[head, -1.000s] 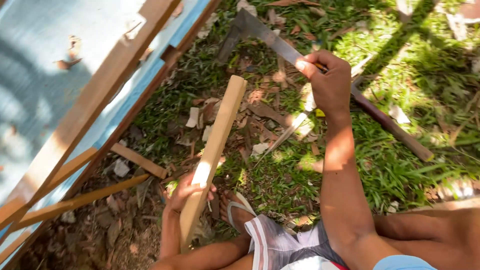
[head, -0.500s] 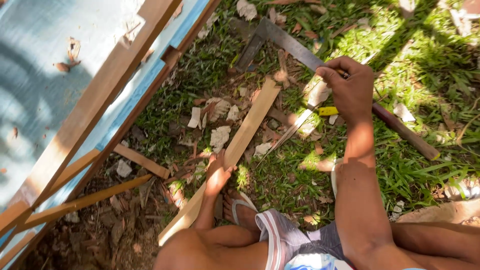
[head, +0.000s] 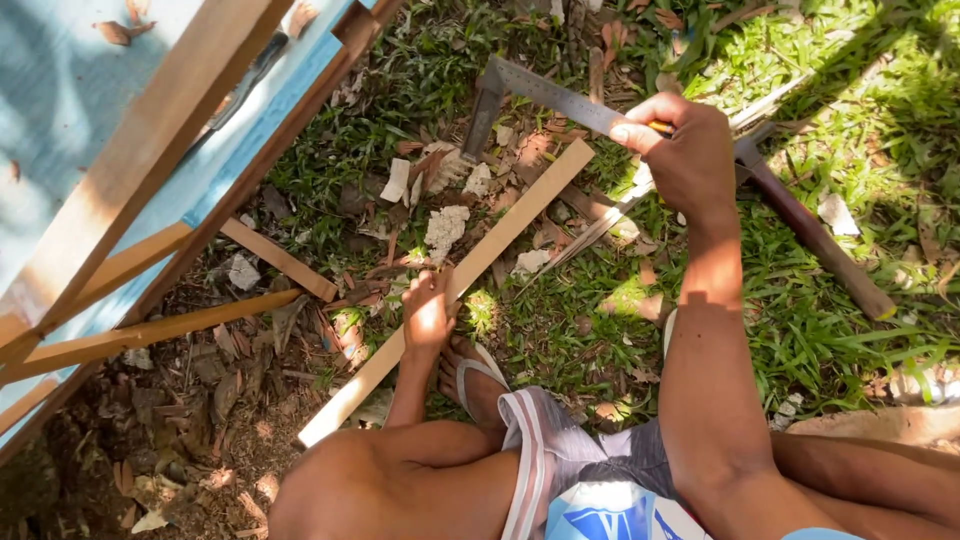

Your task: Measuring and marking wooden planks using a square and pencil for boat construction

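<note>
Grass and leaf litter point(head: 560, 300) fill the frame, a blue panel with wooden battens point(head: 150, 150) at upper left. The long wooden strip point(head: 480, 260) runs diagonally across the centre, pinned under my left hand point(head: 428, 318), fingers closed on it. My right hand point(head: 690, 160), upper right, grips a metal square point(head: 540, 92).

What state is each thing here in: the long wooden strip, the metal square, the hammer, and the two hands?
Long pale wooden strip: lying slanted on the grass, pinned by the left hand.
Grey metal try square: lifted, held by its blade.
Dark-handled hammer: lying on the grass, untouched.
Left hand: pressed on the strip.
Right hand: closed around the square.
</note>
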